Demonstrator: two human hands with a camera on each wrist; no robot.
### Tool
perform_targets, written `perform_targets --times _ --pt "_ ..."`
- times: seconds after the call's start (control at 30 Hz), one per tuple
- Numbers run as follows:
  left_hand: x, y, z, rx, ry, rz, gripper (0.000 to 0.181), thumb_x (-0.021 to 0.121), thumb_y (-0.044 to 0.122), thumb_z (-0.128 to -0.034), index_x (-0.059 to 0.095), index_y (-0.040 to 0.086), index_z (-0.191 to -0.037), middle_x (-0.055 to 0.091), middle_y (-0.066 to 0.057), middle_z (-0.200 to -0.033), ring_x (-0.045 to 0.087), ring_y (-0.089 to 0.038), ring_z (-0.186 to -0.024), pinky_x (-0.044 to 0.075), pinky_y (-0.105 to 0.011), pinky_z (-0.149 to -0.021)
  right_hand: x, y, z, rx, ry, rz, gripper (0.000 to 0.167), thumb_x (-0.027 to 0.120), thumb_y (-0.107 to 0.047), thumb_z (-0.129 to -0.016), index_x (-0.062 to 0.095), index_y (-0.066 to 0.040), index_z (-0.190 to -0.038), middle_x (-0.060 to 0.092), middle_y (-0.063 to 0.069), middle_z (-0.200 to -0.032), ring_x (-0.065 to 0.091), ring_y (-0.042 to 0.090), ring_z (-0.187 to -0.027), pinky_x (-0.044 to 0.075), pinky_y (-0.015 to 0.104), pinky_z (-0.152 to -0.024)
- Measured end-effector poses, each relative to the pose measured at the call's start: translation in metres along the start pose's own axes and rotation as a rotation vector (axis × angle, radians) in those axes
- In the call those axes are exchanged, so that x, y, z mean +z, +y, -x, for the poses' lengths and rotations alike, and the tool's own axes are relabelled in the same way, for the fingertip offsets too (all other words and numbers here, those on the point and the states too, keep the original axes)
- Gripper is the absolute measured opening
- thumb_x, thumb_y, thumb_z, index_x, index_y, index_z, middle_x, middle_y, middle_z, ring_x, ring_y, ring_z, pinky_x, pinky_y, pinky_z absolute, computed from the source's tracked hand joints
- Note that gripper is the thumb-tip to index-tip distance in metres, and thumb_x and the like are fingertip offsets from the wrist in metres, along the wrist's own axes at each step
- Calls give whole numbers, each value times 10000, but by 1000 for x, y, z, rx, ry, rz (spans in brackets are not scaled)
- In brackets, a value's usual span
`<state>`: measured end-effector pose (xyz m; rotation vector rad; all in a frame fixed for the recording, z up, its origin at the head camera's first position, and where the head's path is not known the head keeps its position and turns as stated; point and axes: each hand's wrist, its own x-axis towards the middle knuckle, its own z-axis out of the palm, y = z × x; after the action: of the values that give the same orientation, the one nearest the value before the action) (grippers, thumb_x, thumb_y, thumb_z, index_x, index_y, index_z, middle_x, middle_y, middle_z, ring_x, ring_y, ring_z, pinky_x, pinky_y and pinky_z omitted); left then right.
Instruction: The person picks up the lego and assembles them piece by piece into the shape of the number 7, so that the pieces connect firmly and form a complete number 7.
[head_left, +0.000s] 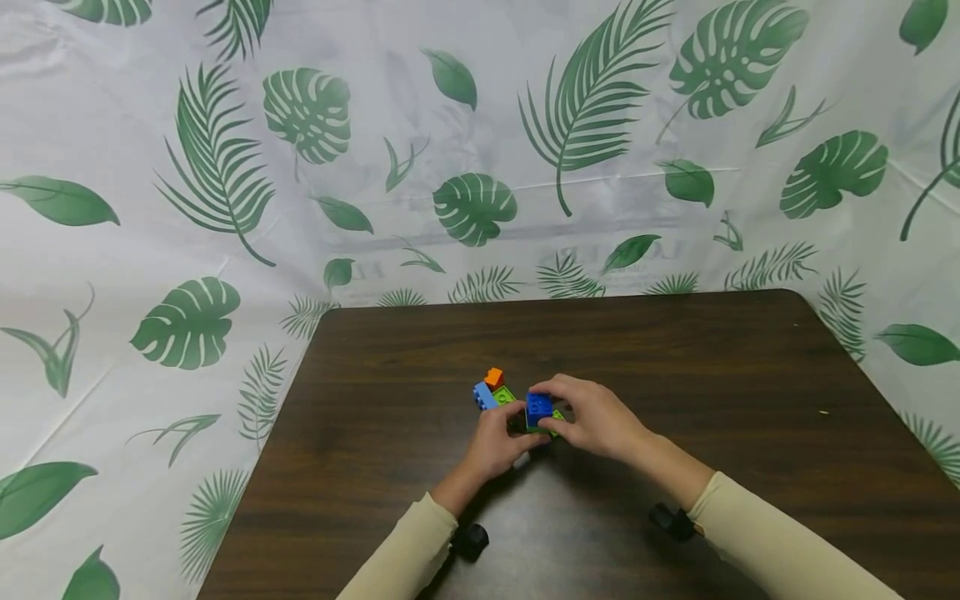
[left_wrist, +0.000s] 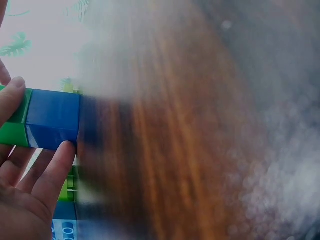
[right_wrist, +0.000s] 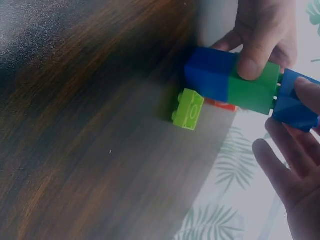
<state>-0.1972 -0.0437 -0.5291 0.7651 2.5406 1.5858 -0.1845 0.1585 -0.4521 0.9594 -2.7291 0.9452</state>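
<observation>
My left hand (head_left: 493,446) holds a small stack: a blue block (right_wrist: 207,75) at the bottom with a green block (right_wrist: 256,90) on it. The left thumb lies on the green block in the right wrist view. My right hand (head_left: 600,418) pinches a second blue block (head_left: 538,407) at the green one's studded end. A narrow gap with studs shows between these two in the right wrist view. In the left wrist view, the stack's lower blue block (left_wrist: 52,115) touches a left fingertip.
Close by on the dark wooden table (head_left: 360,483) lie a light blue block (head_left: 484,396), an orange block (head_left: 494,377) and a lime block (head_left: 504,395). Another lime block (right_wrist: 188,110) lies near the stack. A leaf-patterned sheet (head_left: 390,192) hangs behind the table.
</observation>
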Motion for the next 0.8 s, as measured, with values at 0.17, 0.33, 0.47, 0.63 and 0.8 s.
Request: perform_targets --times 0.17,0.33,0.47,0.63,0.8 --pt "-1 0 0 25 13 -14 327 804 275 -836 698 128 -1108 711 6 -1029 645 -102 -895 556 -299 -782 0 1 -1 -8 18 44 456 823 -250 -815 646 -159 -1225 637 -63 -1044 664 118 -910 562 340 -786" --pt "0 -1 0 4 -7 -6 329 796 280 -844 694 136 -1122 709 12 -1031 647 -89 -889 549 -254 -761 -1 1 0 -16 11 60 454 818 -263 -820 656 -155 -1230 631 -67 -1022 659 125 -899 557 318 -760" --pt "0 -1 0 8 -7 6 323 797 272 -844 696 141 -1121 711 13 -1033 652 -93 -891 545 -225 -734 0 1 0 -41 10 81 460 803 -286 -835 653 -161 -1250 614 -90 -1009 599 49 -852 538 272 -732" --pt "-1 -1 1 16 -15 9 332 792 271 -848 693 141 -1137 713 14 -1046 657 -99 -895 544 -217 -728 2 0 -2 -59 13 100 456 794 -304 -842 659 -173 -1257 585 -119 -975 521 34 -732 494 220 -649" --pt "-1 -2 0 36 -10 -17 324 795 284 -843 691 146 -1117 712 25 -1036 648 -70 -897 541 -230 -761 3 0 -2 -64 30 97 454 816 -284 -821 674 -166 -1236 593 -115 -967 507 32 -710 489 217 -636"
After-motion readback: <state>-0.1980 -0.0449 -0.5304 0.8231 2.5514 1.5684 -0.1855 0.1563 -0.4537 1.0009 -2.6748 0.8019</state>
